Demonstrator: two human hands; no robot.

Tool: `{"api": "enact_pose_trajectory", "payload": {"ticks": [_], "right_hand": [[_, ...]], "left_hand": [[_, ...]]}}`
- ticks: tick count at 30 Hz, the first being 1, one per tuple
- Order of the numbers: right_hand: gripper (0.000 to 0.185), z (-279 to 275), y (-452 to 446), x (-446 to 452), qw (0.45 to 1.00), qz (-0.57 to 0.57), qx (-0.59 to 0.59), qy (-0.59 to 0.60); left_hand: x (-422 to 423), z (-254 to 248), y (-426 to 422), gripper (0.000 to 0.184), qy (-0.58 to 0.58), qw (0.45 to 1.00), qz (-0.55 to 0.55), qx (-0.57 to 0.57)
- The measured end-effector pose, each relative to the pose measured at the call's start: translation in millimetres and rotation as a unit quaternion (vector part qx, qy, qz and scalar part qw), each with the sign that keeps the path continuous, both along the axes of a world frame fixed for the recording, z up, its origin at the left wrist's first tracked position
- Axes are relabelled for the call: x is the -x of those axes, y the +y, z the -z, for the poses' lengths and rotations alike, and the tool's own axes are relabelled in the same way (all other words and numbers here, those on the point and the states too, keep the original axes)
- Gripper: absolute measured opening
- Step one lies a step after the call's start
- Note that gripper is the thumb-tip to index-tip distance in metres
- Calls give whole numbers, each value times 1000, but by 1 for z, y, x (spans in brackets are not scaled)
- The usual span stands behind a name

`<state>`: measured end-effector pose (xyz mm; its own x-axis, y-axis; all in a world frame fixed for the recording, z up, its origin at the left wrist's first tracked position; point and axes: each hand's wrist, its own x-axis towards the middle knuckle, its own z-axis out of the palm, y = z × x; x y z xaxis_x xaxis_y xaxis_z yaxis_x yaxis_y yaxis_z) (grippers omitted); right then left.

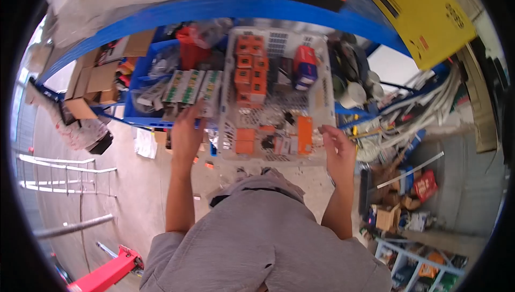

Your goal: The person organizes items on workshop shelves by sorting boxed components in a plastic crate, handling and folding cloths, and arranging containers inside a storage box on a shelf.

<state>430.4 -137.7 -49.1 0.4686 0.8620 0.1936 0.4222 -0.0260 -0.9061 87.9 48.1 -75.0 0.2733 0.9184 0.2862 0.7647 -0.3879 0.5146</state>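
A white plastic basket (330, 99) on the blue shelf holds stacked orange boxes (251, 72), a red and blue package (304, 67) and a long orange box (304, 134). To its left, white and green boxes (192, 87) lie over a blue bin (140, 77). My left hand (188, 128) reaches to the front of these boxes; its fingertips are blurred, and its grip is unclear. Beside the basket's front right corner is my right hand (339, 150), its fingers bent and apart, with nothing visible in them.
A blue shelf beam (230, 8) crosses above the basket. Cardboard boxes (91, 85) stand at the left. White tubing (424, 112) is bundled at the right. A red metal piece (104, 270) and a blue divided rack (413, 262) are on the floor.
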Motion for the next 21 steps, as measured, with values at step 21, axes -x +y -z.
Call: {"api": "enact_pose_trajectory", "payload": {"ticks": [21], "right_hand": [[31, 76, 59, 8, 891, -7, 348, -292]], "left_hand": [[-61, 11, -81, 21, -89, 961, 248, -79]]}}
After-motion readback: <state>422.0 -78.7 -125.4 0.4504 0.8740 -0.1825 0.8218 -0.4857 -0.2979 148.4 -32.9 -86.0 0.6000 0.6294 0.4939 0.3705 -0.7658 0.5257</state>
